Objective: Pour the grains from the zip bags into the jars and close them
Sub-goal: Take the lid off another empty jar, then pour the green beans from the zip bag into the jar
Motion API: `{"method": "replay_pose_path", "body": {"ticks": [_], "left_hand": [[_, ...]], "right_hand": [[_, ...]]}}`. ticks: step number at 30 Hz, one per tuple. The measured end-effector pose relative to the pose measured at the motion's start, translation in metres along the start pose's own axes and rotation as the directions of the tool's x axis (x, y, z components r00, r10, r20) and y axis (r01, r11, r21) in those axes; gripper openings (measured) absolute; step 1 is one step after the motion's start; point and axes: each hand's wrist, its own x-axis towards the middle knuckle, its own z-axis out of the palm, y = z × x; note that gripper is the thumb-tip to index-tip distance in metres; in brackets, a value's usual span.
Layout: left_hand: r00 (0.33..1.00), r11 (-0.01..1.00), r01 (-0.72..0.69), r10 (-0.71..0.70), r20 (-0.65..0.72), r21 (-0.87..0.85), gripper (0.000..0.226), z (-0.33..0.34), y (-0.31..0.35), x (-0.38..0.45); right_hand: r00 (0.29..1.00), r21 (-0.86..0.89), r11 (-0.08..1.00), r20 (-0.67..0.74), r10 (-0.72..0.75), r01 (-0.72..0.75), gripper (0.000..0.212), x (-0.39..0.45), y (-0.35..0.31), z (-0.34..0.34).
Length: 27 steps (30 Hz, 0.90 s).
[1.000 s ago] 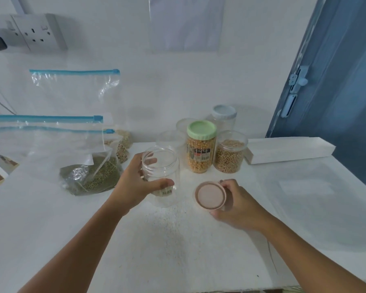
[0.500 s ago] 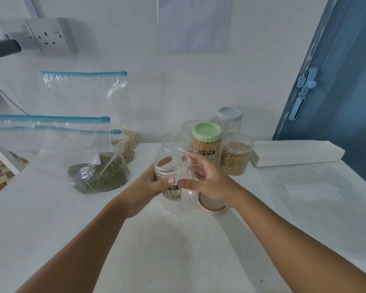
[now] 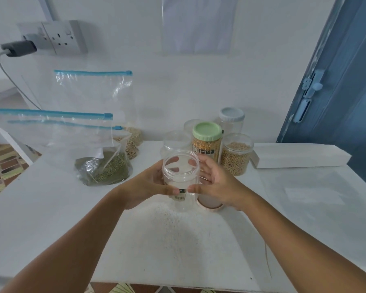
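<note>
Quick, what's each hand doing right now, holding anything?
Left hand: holds the empty clear jar, fingers curled round its left side.
Right hand: holds the same jar, fingers curled round its right side.

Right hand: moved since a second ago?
Yes. The right hand let go of the pink lid, now lying on the table, and went left to the empty jar, where it holds the jar opposite the left hand.
</note>
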Motion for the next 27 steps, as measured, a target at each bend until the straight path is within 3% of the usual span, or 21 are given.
{"method": "replay_pose_path", "body": {"ticks": [3,8,10,13,15,17,21,24,27], "left_hand": [[0.998,0.999,0.042,-0.040,-0.051,0.027,0.093,0.001,-0.001,-0.002],[0.952,0.977,0.170,-0.129,-0.278,0.130,0.107,-0.013,0.004,-0.026],[0.935,0.945,0.188,-0.089,-0.342,0.267,0.089,-0.026,0.006,-0.042],[0.902,0.901,0.146,0.048,-0.429,0.408,0.047,-0.057,0.003,-0.072],[0.844,0.872,0.111,0.171,-0.508,0.478,0.020,-0.080,-0.003,-0.095],[0.769,0.858,0.110,0.247,-0.590,0.503,0.008,-0.106,-0.009,-0.119],[0.648,0.875,0.091,0.311,-0.695,0.476,0.005,-0.167,-0.019,-0.157],[0.593,0.898,0.104,0.289,-0.752,0.428,0.020,-0.207,-0.018,-0.173],[0.602,0.923,0.105,0.236,-0.763,0.369,0.028,-0.238,-0.017,-0.177]], "right_hand": [[1.000,-0.041,0.999,0.017,0.011,-0.011,0.096,-0.004,-0.005,-0.004],[1.000,-0.179,0.984,-0.019,0.020,-0.023,0.099,-0.013,-0.025,-0.011],[0.990,-0.232,0.972,-0.117,-0.073,0.044,0.091,-0.015,-0.046,-0.010],[0.953,-0.407,0.900,-0.180,-0.243,0.153,0.059,-0.010,-0.082,0.001],[0.929,-0.527,0.829,-0.176,-0.325,0.190,0.037,0.000,-0.102,0.021],[0.918,-0.587,0.780,-0.148,-0.367,0.217,0.022,0.014,-0.119,0.047],[0.934,-0.634,0.739,-0.071,-0.351,0.229,0.021,0.049,-0.138,0.107],[0.944,-0.603,0.777,-0.115,-0.310,0.181,0.020,0.076,-0.139,0.140],[0.955,-0.499,0.858,-0.177,-0.236,0.120,0.019,0.096,-0.132,0.165]]}}
